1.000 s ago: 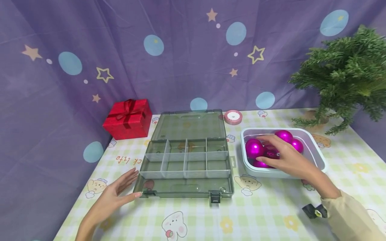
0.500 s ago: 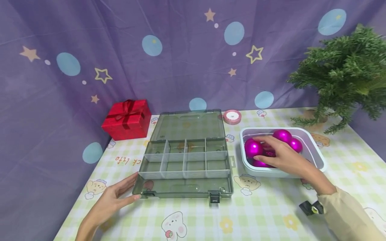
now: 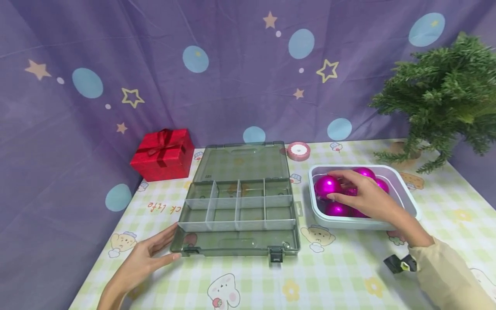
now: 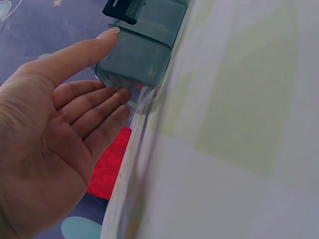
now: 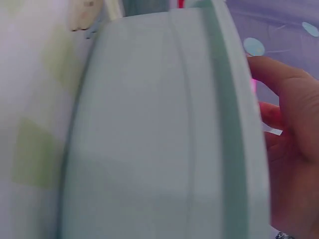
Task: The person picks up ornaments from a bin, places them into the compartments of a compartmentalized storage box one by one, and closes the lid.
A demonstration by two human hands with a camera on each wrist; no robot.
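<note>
A clear grey compartment case point(image 3: 236, 247) lies with its lid laid back on the table. My left hand point(image 3: 143, 260) rests at its left front corner, thumb at the front edge and nearly straight fingers along the side; in the left wrist view they meet the case corner point(image 4: 132, 59). My right hand point(image 3: 368, 198) reaches into a pale blue tub point(image 3: 348, 221) and pinches a shiny magenta Christmas ball point(image 3: 327, 187) between thumb and fingers. Several other magenta balls point(image 3: 337, 209) sit in the tub, partly hidden by the hand. The tub wall point(image 5: 149, 124) fills most of the right wrist view.
A red gift box point(image 3: 164, 155) stands at the back left. Behind the case is a ribbon roll point(image 3: 299, 151). An artificial fir tree point(image 3: 445, 99) overhangs the back right. A small black item point(image 3: 399, 263) lies beside the right sleeve. A purple curtain point(image 3: 232, 86) hangs behind.
My right hand has taken hold of the magenta ball and raised it slightly, showing more of the ball below. My left hand stays at the case corner, its fingers a little closer.
</note>
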